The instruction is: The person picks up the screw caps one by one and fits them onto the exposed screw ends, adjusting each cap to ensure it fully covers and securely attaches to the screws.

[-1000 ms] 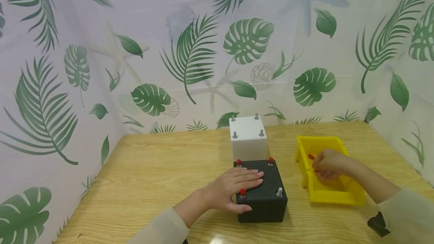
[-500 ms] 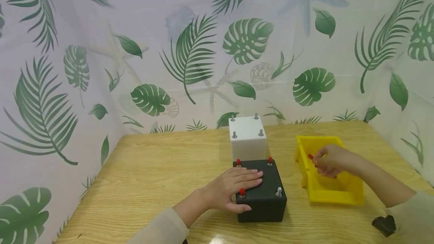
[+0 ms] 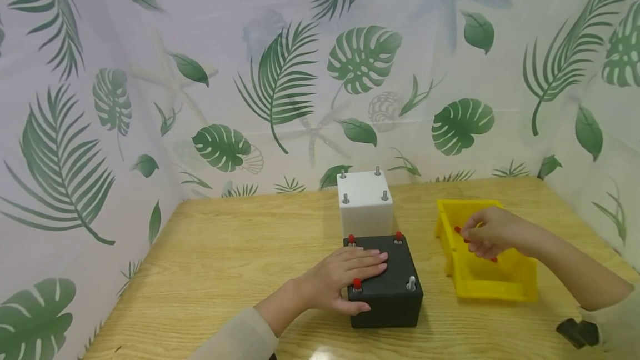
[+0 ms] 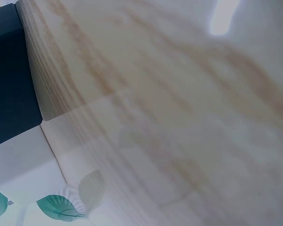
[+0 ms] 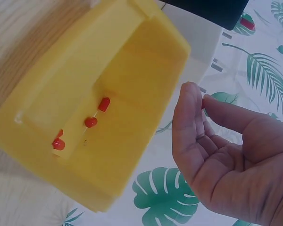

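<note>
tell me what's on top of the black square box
On the black square box, three corners show small red rounded caps; the near-right silvery metal post is bare. The person's left hand rests there, so the surface beneath it cannot be seen.

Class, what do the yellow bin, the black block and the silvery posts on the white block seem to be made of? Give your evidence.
Yellow bin: probably moulded plastic, satin; even colour, rounded edges.
Black block: perhaps plastic, possibly painted; dull, nearly matte, no visible grain.
Silvery posts: likely metal, somewhat shiny; grey with bright highlights.
</note>
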Available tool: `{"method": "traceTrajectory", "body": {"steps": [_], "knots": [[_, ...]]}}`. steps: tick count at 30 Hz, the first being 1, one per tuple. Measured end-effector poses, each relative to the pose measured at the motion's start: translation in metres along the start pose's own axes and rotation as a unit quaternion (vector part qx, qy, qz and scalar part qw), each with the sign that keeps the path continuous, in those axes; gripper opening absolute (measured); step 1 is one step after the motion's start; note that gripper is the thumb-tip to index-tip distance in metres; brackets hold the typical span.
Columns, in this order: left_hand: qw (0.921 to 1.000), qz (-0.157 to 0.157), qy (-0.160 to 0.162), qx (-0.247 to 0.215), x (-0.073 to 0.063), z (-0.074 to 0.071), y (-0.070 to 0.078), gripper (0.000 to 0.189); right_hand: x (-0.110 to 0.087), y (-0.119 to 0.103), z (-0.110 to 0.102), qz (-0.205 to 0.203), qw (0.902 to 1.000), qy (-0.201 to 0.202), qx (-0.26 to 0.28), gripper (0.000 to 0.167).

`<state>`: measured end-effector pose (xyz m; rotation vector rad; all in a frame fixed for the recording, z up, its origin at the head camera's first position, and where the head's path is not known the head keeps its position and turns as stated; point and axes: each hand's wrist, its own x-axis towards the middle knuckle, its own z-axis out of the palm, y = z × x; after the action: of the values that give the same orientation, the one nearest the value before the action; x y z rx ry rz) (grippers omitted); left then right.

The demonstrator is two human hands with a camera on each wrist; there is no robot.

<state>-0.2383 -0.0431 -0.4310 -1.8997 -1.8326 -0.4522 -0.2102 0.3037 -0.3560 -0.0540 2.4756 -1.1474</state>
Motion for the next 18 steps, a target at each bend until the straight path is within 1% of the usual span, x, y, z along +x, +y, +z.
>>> {"method": "traceTrajectory", "body": {"steps": [7, 18], "knots": [[1.0000, 0.001, 0.004, 0.000, 0.000, 0.001, -0.001, 0.069, -0.005, -0.008, 0.000, -0.001, 1.0000, 0.002, -0.002, 0.022], [1.0000, -0.003, -0.001, -0.001, 0.000, 0.001, -0.001, 0.069, -0.018, -0.023, 0.006, -0.019, 0.9994, -0.025, 0.016, 0.030]]}}
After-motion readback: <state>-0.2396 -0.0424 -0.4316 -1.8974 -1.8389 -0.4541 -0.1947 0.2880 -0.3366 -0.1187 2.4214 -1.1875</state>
